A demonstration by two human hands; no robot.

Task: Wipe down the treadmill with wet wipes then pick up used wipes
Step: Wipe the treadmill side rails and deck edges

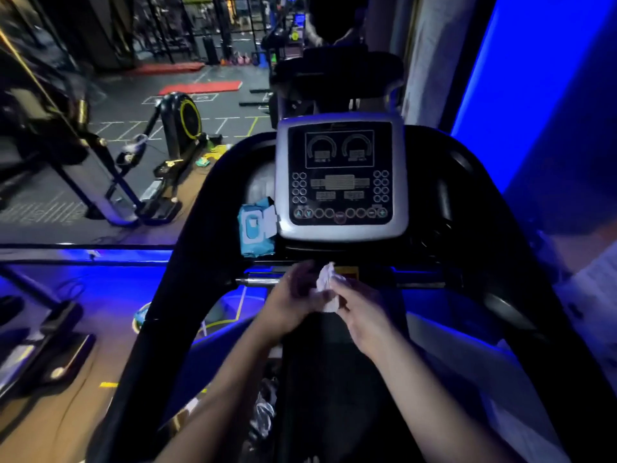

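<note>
I stand on a treadmill whose silver-framed console [340,177] with a dark button panel faces me. A crumpled white wet wipe [329,289] is bunched between both my hands, just below the console. My left hand [292,300] holds the wipe from the left with curled fingers. My right hand [359,310] pinches it from the right. A blue wet wipe pack [257,227] with its white flap open sits in the tray left of the console. Black handrails [187,295] curve down on both sides.
A chrome crossbar [257,281] runs under the console behind my hands. To the left on the gym floor stand a rowing machine [180,128] and a black machine frame [83,155]. Another treadmill stands ahead. A blue-lit wall [547,95] is on the right.
</note>
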